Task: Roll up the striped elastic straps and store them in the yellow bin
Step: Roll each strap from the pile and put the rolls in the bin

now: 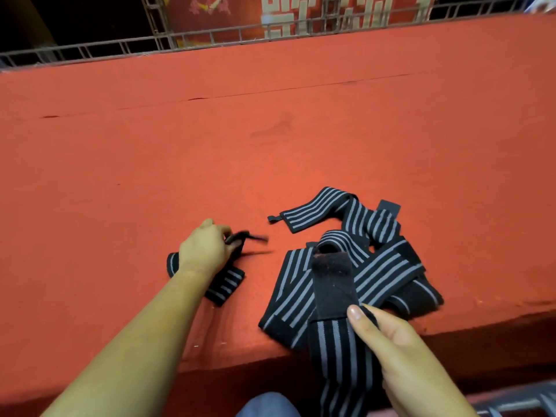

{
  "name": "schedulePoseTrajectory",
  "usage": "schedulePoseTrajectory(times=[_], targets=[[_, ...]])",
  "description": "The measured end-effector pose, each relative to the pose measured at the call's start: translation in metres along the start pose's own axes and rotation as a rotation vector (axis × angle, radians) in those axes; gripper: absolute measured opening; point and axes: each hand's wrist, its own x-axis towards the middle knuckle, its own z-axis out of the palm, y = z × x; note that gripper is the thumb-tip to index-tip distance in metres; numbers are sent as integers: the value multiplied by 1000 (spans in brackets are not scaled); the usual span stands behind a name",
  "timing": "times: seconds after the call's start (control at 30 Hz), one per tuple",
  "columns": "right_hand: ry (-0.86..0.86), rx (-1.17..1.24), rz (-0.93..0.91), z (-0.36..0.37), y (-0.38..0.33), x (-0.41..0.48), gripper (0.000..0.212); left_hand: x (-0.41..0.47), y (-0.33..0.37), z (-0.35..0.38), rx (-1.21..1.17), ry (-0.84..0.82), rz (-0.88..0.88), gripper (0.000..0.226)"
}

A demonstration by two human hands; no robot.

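Fingers (362,319) of both hands clasp striped straps (385,266).
Left hand (204,251) pinches the blurred black end of one strap (224,284) on the red bench (270,145); right hand (400,350) holds a second strap (334,335) at the bench edge, its dark end lying over the others.

This looks like a stage or an event platform, not a home. The wide surface is covered with red carpet (210,139), joined along a thin seam (270,91), and it drops at the near edge like a step (270,367). Along the far edge runs a grey metal truss (210,36). Behind it hangs a red banner (331,13) with large white blocky marks. The space beyond is dark. A metal frame (526,401) shows at the lower right.
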Motion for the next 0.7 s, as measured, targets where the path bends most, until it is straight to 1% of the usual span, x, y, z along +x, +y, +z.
schedulePoseTrajectory(times=[0.03,0.1,0.13,0.17,0.2,0.23,0.27,0.33,0.37,0.4,0.47,0.5,0.57,0.6,0.63,0.7], targets=[[9,8,6,-4,0,-3,33,-11,5,-8,-67,88,33,28],[38,28,16,-9,-2,-5,33,-36,18,-25,-191,277,101,19],[41,49,22,-12,-3,-6,33,-49,25,-36,-263,339,119,11],[38,69,22,-13,-6,-8,32,-63,32,-48,-362,360,135,8],[37,87,20,-14,-7,-8,34,-77,39,-58,-470,342,135,16],[40,105,16,-15,-8,-9,41,-89,46,-66,-575,307,127,22],[37,125,10,-16,-8,-10,53,-101,52,-73,-663,285,115,21],[33,173,-13,-16,-5,-10,75,-126,60,-87,-799,284,107,10],[48,179,-22,-17,-4,-10,82,-137,67,-91,-864,279,108,7],[45,189,-32,-18,-5,-10,78,-149,71,-95,-920,276,99,5],[52,210,-43,-19,-9,-14,50,-170,82,-100,-1009,258,92,9],[39,214,-54,-21,-9,-14,50,-180,88,-101,-1052,238,90,12],[1,199,-88,-26,-7,-18,78,-199,98,-101,-1133,181,56,20],[-7,199,-92,-27,-7,-21,84,-207,103,-101,-1160,145,42,25],[-17,199,-100,-29,-6,-23,78,-215,108,-99,-1191,98,32,28],[-33,187,-108,-31,-6,-28,44,-228,119,-95,-1288,-11,14,29]])
